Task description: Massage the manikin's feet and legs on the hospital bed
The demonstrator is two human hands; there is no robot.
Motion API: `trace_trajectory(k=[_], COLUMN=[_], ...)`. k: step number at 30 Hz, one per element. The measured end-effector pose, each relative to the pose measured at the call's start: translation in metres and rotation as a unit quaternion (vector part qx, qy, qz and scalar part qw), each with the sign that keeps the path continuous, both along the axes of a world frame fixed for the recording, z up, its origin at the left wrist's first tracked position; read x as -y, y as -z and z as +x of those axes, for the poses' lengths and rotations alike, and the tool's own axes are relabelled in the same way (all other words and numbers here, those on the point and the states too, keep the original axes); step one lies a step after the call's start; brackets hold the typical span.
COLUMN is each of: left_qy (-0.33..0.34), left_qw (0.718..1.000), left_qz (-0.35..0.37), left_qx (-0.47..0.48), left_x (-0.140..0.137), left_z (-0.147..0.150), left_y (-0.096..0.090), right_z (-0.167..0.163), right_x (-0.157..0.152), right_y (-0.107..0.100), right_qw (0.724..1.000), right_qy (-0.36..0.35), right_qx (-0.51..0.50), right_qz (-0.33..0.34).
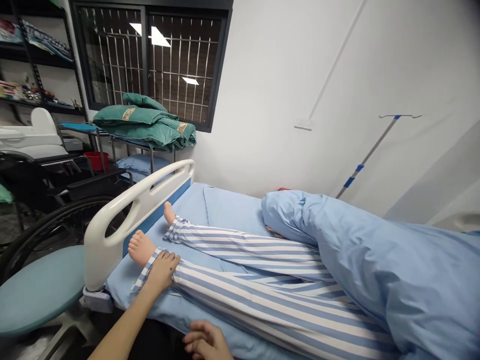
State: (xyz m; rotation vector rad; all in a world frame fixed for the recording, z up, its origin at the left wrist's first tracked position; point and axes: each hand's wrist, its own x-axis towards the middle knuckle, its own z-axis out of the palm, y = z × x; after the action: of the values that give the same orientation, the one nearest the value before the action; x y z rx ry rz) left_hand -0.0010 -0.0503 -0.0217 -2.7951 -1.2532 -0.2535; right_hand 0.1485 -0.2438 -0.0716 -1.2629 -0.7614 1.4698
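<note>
My left hand (163, 272) lies over the near lower leg just above the ankle, its fingers bent round the blue-and-white striped trouser leg (240, 290). A bare foot (141, 248), perhaps a manikin's, sticks out past the checked cuff (144, 272). Beyond it rests the other foot (169, 213), toes up, in the far striped trouser leg (240, 245). My right hand (208, 340) hovers empty by the near mattress edge, fingers loosely curled and apart. A light blue quilt (360, 240) is bunched over the upper body and hides it.
The bed's white footboard (112, 215) stands at the left, beside a teal round stool (41, 290) and a wheelchair (56, 215). Green folded bedding (146, 122) lies on a rack below the window. An IV pole (369, 155) rises behind the bed.
</note>
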Motion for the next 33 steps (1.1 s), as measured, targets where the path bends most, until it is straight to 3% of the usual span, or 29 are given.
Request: trace_trajectory(k=[2, 3, 7, 11, 14, 17, 19, 21, 24, 29, 33], left_qy=[-0.001, 0.002, 0.026, -0.002, -0.117, -0.245, -0.261, -0.247, -0.238, -0.194, -0.197], left_qw=[1.000, 1.000, 0.998, 0.985, 0.952, 0.904, 0.895, 0.904, 0.920, 0.940, 0.945], left_qz=[-0.009, -0.013, 0.008, 0.055, 0.069, 0.020, -0.051, -0.107, -0.122, -0.116, -0.109], left_qx=[0.001, 0.004, 0.050, 0.164, 0.275, 0.351, 0.357, 0.333, 0.286, 0.254, 0.236], left_x=[0.000, 0.000, 0.007, 0.026, 0.038, 0.039, 0.035, 0.028, 0.019, 0.012, 0.013], left_z=[-0.001, -0.002, -0.008, -0.023, -0.043, -0.065, -0.075, -0.079, -0.078, -0.078, -0.079], left_y=[0.001, 0.002, 0.013, 0.019, 0.024, 0.038, 0.053, 0.067, 0.080, 0.077, 0.074], right_z=[-0.005, -0.007, -0.015, -0.024, -0.030, -0.036, -0.040, -0.043, -0.045, -0.045, -0.049], right_x=[-0.016, -0.024, -0.058, -0.095, -0.121, -0.144, -0.157, -0.167, -0.175, -0.177, -0.179], right_y=[-0.030, -0.045, -0.086, -0.084, -0.073, -0.068, -0.068, -0.067, -0.065, -0.062, -0.064], right_qw=[0.987, 0.966, 0.824, 0.698, 0.640, 0.621, 0.617, 0.615, 0.614, 0.616, 0.613], right_qy=[-0.038, -0.050, -0.056, -0.079, -0.120, -0.177, -0.207, -0.225, -0.224, -0.213, -0.215], right_qx=[0.126, 0.213, 0.505, 0.671, 0.737, 0.755, 0.754, 0.753, 0.754, 0.756, 0.759], right_qz=[0.087, 0.138, 0.251, 0.239, 0.179, 0.116, 0.086, 0.069, 0.068, 0.062, 0.049])
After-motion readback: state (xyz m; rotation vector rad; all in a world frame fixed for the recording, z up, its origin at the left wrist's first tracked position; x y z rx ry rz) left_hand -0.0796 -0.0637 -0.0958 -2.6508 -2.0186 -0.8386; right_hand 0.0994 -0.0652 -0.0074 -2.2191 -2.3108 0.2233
